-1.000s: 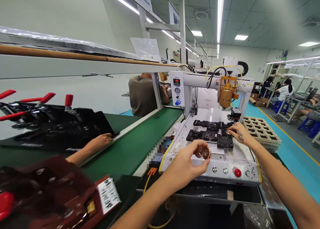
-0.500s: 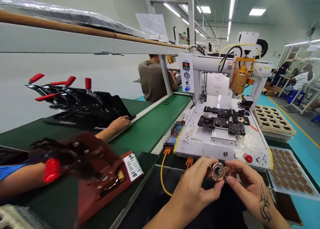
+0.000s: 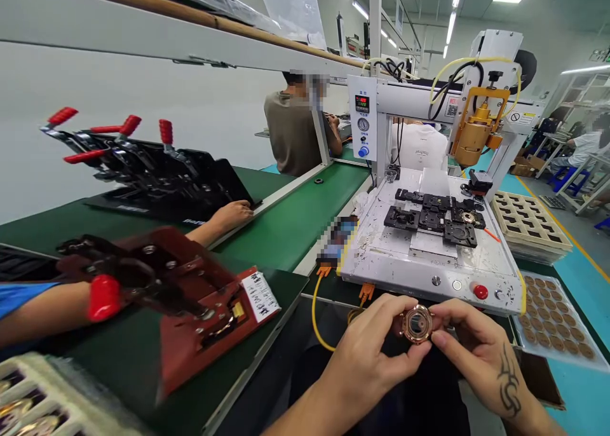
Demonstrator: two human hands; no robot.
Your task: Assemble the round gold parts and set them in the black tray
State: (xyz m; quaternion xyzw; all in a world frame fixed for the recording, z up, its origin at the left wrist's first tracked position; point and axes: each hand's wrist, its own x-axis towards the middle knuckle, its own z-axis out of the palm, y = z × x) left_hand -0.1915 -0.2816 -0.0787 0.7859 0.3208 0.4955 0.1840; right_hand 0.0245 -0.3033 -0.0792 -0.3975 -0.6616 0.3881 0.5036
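A round rose-gold watch case (image 3: 417, 325) sits between my two hands, in front of the white machine. Its glass shows a bright reflection, and the dial inside is hard to make out. My left hand (image 3: 374, 353) grips the case's left side, thumb below and fingers above. On the right side, my right hand (image 3: 476, 344) has its thumb and forefinger pinched at the edge of the case; its other fingers are curled and partly hidden.
A white dispensing machine (image 3: 405, 264) bears several black fixtures (image 3: 431, 213). Right of it are a cream tray (image 3: 528, 217) and a sheet of brown discs (image 3: 553, 318). Left stand a dark-red clamp jig (image 3: 185, 334) and black toggle clamps (image 3: 162, 182). A co-worker's hand (image 3: 232, 215) rests by the clamps.
My view has shifted slightly, and more of the tray at lower left shows. The watch case has turned a little: its dark dial pattern has given way to a bright reflection. Both hands keep hold.
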